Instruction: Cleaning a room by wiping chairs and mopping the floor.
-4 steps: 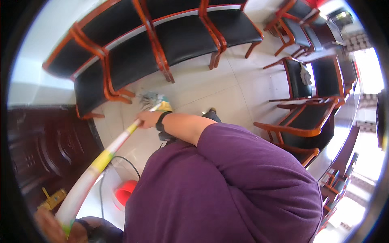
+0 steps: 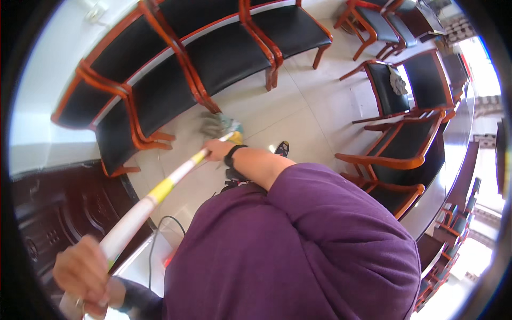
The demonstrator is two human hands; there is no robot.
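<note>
Yeah, the left hand (image 2: 84, 271) wraps its fingers round the mop pole (image 2: 161, 190) up top, the right hand (image 2: 216, 150) curls round lower, probably for leverage, mop head (image 2: 212, 126) on the floor (image 2: 298, 122) near its edge by the chairs (image 2: 229, 56).
</note>
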